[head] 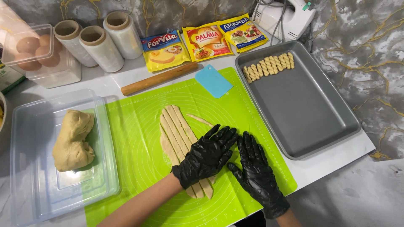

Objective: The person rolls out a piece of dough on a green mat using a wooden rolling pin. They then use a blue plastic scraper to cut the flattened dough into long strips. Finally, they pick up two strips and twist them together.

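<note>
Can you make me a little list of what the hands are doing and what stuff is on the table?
left hand: black glove, flat on dough strips
right hand: black glove, on green mat beside strips
tray: twisted dough pieces in far corner
clear box: dough lump
behind mat: rolling pin, blue scraper

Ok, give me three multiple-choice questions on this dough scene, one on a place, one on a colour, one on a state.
1. Where do the twisted dough pieces lie?
A. baking tray
B. clear tub
C. green mat

2. What colour is the scraper?
A. red
B. blue
C. yellow

3. How is the dough on the mat?
A. one ball
B. cut into strips
C. baked

Answers:
1 A, they line the tray's far end.
2 B, it is light blue.
3 B, long strips lie side by side under the left hand, beside the right hand.
</note>
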